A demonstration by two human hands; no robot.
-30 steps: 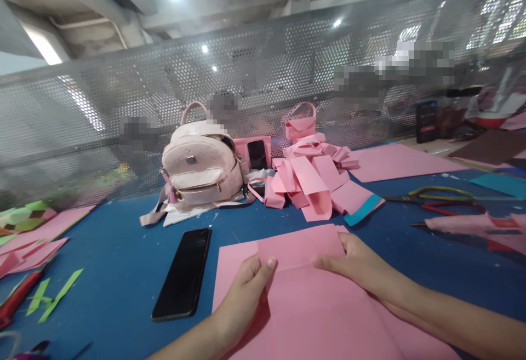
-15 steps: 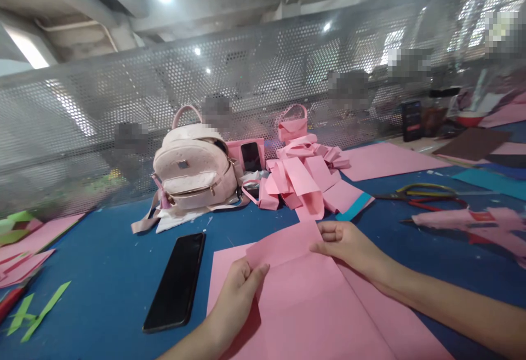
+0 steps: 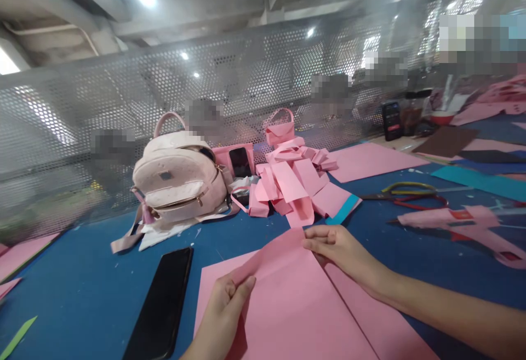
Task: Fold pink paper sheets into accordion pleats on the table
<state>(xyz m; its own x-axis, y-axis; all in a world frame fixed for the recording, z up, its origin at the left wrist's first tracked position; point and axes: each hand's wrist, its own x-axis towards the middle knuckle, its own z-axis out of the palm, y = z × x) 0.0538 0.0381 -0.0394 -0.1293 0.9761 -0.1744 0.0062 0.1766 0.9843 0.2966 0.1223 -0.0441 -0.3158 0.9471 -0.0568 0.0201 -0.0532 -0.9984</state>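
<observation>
A large pink paper sheet (image 3: 296,316) lies on the blue table (image 3: 82,289) right in front of me. Its far part is folded back toward me as a flap. My left hand (image 3: 228,302) pinches the flap's left corner, thumb on top. The flap's right corner is gripped by my right hand (image 3: 337,247), fingers curled over the paper edge. Both corners are lifted slightly off the table. A black phone (image 3: 160,305) lies face up just left of the sheet.
A pale pink backpack (image 3: 176,176) stands at the back left by the perforated metal screen. A heap of folded pink paper pieces (image 3: 293,184) sits behind the sheet. Scissors (image 3: 406,193) and pink scraps lie at the right. More pink sheets lie far right.
Both hands lifted the folded flap's corners and drew them nearer me. The camera swung rightward, so backpack and phone shifted left in view.
</observation>
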